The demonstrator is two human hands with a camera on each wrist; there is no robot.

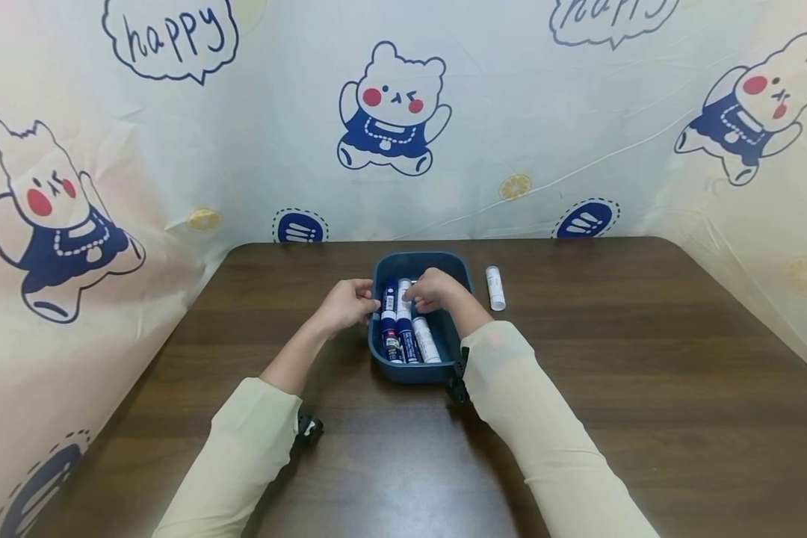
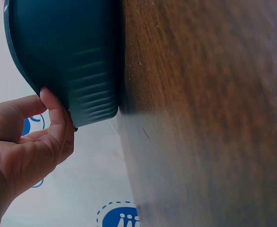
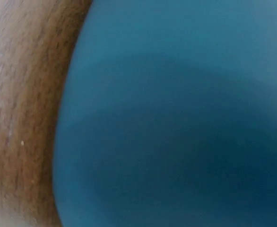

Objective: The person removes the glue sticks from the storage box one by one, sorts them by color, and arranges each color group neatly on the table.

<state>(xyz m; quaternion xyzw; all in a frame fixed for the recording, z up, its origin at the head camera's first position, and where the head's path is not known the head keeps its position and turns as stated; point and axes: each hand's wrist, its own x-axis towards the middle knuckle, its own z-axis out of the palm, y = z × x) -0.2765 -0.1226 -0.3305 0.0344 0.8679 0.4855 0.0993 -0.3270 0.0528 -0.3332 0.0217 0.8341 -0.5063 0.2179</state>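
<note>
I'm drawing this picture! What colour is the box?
The box is dark blue-green, like teal. It shows best in the left wrist view.

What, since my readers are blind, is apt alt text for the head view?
A person's left hand grips a teal bin of blue and white tubes while the right hand reaches inside. Another white tube lies on the wooden table, to the bin's right.

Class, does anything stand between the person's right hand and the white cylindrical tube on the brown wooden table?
Yes: the right wall of the blue rectangular plastic bin, as the right hand reaches inside. Past that wall, nothing visible blocks the tube.
</note>
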